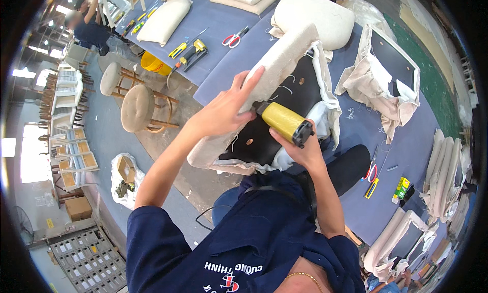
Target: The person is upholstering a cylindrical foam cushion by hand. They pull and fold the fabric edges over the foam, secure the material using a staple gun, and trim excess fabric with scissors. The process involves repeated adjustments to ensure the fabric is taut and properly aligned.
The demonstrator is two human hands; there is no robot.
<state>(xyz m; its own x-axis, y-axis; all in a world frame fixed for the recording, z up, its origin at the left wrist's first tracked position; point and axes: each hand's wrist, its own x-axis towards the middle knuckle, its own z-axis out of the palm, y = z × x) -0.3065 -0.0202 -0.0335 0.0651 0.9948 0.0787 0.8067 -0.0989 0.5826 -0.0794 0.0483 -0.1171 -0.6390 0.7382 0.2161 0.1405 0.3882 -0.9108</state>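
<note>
An upholstered chair seat (284, 64), beige with a black underside, is tilted up in front of me. My left hand (223, 107) grips its left edge, fingers stretched along the beige side and thumb near the underside. In my right hand (305, 145) is a yellow staple gun (281, 121) with a black end cap. Its nose touches or nearly touches the seat's edge beside my left thumb; the exact contact is hidden. White lining and loose beige fabric bunch along the seat's right rim. My right fingers are partly hidden behind the gun.
On the blue-grey table (223, 69) are red-handled scissors (234, 39), another staple gun (195, 54) and a beige cushion (165, 21). A second unfinished seat (381, 84) lies to the right. Round stools (138, 109) and a yellow bucket (155, 63) stand left. Another person (91, 28) works far left.
</note>
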